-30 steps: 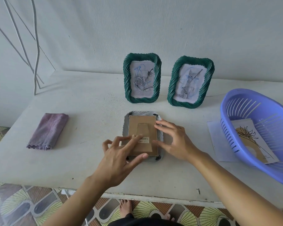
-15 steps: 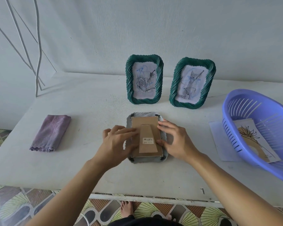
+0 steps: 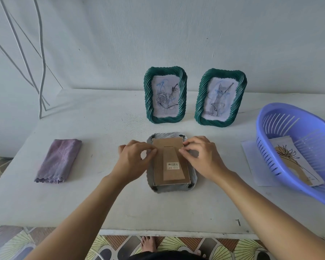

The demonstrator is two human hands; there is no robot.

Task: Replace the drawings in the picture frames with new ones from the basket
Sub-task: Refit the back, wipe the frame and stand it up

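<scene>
Grey frame (image 3: 172, 189) lies face down at centre, backing board (image 3: 168, 146) up for access, left hand (image 3: 132, 162) and right hand (image 3: 202, 159) set apart, each pinching the board's upper side edge, likely to free it.

I count three picture frames from here: two green ones, the left green frame (image 3: 147, 94) and the right green frame (image 3: 202, 98), plus one grey frame (image 3: 171, 188) with one cardboard back (image 3: 159, 166). Three drawings show: one rose drawing (image 3: 165, 96), one cat drawing (image 3: 219, 98) and one flower drawing (image 3: 293, 162). I can't tell whether more sheets lie under that last one. There is one lilac basket (image 3: 266, 156), one white sheet (image 3: 250, 162), one folded purple cloth (image 3: 58, 160) and one table (image 3: 101, 203). Two hands: left hand (image 3: 133, 160), right hand (image 3: 203, 156). One barcode sticker (image 3: 173, 165). Four black corner tabs (image 3: 155, 188).
</scene>
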